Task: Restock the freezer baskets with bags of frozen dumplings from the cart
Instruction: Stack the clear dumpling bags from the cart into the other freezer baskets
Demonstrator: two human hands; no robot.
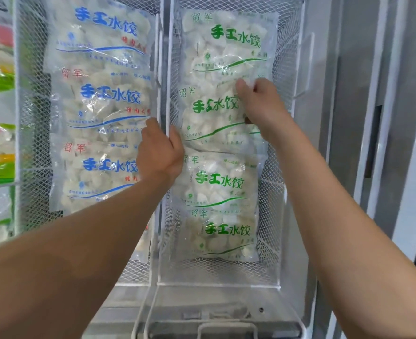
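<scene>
Nearest the camera, two bare forearms are stretched forward and up toward the freezer. The left hand (161, 152) is curled round the white wire rim between the two baskets, its fingers wrapped over the rim at the left edge of the green-print bags; whether the bag's edge is also caught under them cannot be told. The right hand (260, 104) is set higher, toward one o'clock from the left, and its fingertips are pinched on the upper right corner of the second green-print bag (214, 118), where that bag is overlapped by the one above.

This bag is laid in the right basket (291, 69) with its long axis running roughly from twelve to six o'clock, in a column of four overlapping green-print bags. The bulk of the bag hangs toward seven o'clock from the right-hand pinch, so any straightening is judged to be led by the right hand, with the left serving as a brace.

Farther left, at about ten o'clock, the left basket (31, 118) is filled with three blue-print bags (104, 99). The cart is not seen.
</scene>
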